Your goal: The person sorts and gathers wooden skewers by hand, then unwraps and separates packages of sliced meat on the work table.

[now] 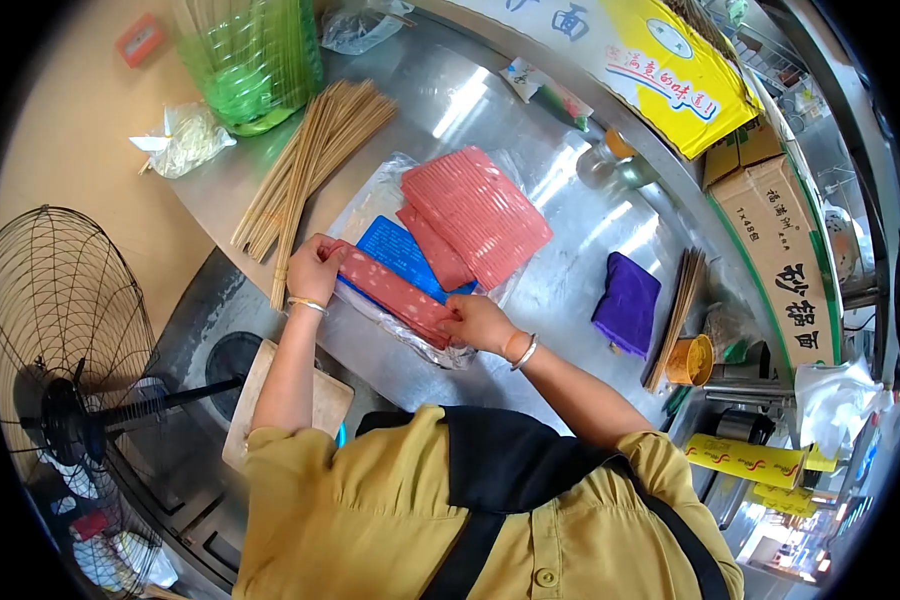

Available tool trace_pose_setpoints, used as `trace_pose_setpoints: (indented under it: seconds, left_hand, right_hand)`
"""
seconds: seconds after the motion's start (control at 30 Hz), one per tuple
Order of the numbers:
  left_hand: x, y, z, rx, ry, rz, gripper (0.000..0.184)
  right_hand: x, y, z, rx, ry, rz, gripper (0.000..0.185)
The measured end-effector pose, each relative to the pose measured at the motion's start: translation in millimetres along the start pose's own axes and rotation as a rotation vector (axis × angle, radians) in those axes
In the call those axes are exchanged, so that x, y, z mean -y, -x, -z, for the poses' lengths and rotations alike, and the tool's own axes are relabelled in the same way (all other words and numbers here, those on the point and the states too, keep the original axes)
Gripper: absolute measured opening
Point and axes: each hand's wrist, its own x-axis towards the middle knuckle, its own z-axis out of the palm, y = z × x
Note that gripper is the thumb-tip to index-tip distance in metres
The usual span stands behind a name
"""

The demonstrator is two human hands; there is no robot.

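My left hand (315,270) pinches the left end of a long reddish-pink strip (390,295), and my right hand (478,322) has its fingers closed on the right end. The strip lies across the lower edge of a blue board (402,252). Above and right of the board rests a stack of reddish-pink ribbed sheets (478,215), with a narrower piece partly under it. Clear plastic wrap (355,215) spreads beneath. Beyond my left hand, a fanned bundle of wooden sticks (315,160) lies on the metal table.
A purple cloth (627,303), more sticks (678,315) and an orange cup (690,360) are at the right. A green bag of sticks (250,75) stands at the upper left. A wire-caged fan (65,320) is left; cartons (780,255) line the right edge.
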Motion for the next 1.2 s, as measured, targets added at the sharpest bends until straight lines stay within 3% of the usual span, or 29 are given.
trace_pose_setpoints:
  seconds: [0.13, 0.2, 0.23, 0.3, 0.4, 0.63, 0.77, 0.83, 0.87, 0.9, 0.93, 0.97, 1.0, 1.03, 1.07, 1.13, 1.2]
  left_hand:
    - [-5.3, 0.9, 5.0, 0.048, -0.095, 0.064, 0.013]
    - [4.4, -1.1, -0.4, -0.141, -0.226, -0.071, 0.015]
    - [-3.1, -1.4, 0.0, -0.138, -0.224, -0.074, 0.015]
    - [-28.4, -1.7, -0.4, -0.144, -0.38, -0.34, 0.02]
    - [-49.0, -12.3, -27.8, 0.047, -0.356, -0.455, 0.025]
    - [-74.3, -37.9, -87.0, 0.257, -0.568, -0.211, 0.031]
    - [-70.3, -39.3, -85.8, 0.31, -0.272, -0.059, 0.026]
    - [-65.0, -34.0, -79.3, 0.35, -0.134, -0.011, 0.021]
    - [-57.9, -29.4, -77.4, 0.395, 0.14, 0.016, 0.017]
    - [-51.4, -24.9, -76.6, 0.438, 0.413, 0.043, 0.015]
    - [-58.0, -14.7, -69.3, 0.442, 0.409, 0.045, 0.015]
    - [-76.1, -0.4, -55.9, 0.475, 0.656, 0.147, 0.016]
    - [-91.7, 12.6, -44.6, 0.502, 0.907, 0.251, 0.018]
    - [-100.6, 22.5, -37.1, 0.5, 0.908, 0.252, 0.018]
    - [-107.5, 31.3, -30.0, 0.556, 1.076, 0.291, 0.021]
    - [-113.2, 45.1, -18.8, 0.603, 1.246, 0.328, 0.025]
    - [-113.6, 56.5, -12.5, 0.643, 1.344, 0.46, 0.025]
  right_hand:
    - [2.6, 1.3, -1.9, 0.069, 0.011, -0.038, 0.031]
    - [7.8, 5.1, 0.8, 0.112, 0.089, -0.1, 0.034]
    - [10.3, 7.3, 2.8, 0.155, 0.167, -0.161, 0.038]
    - [6.5, 13.2, 4.8, 0.166, 0.207, -0.153, 0.04]
    - [2.6, 22.2, 11.0, 0.201, 0.176, -0.188, 0.041]
    - [-33.2, 40.0, 9.0, 0.032, 0.05, -0.167, 0.029]
    - [-39.1, 40.3, 6.9, -0.006, -0.041, -0.162, 0.026]
    - [-38.9, 37.3, 4.9, -0.126, -0.183, -0.046, 0.019]
    - [-32.8, 35.8, 8.7, -0.128, -0.185, -0.045, 0.019]
    - [-26.8, 33.3, 12.8, -0.164, -0.219, -0.064, 0.022]
    - [-20.7, 31.2, 14.3, -0.196, -0.256, -0.085, 0.03]
    - [-17.5, 27.5, 13.0, -0.192, -0.26, -0.089, 0.03]
    - [-14.1, 22.9, 12.4, -0.295, -0.31, 0.039, 0.04]
    - [-10.8, 18.2, 13.8, -0.397, -0.355, 0.172, 0.051]
    - [-5.1, 15.0, 17.3, -0.393, -0.353, 0.175, 0.051]
    - [8.0, 11.7, 24.4, -0.172, -0.719, 0.229, 0.064]
    - [21.5, 12.8, 32.4, -0.187, -0.625, 0.297, 0.062]
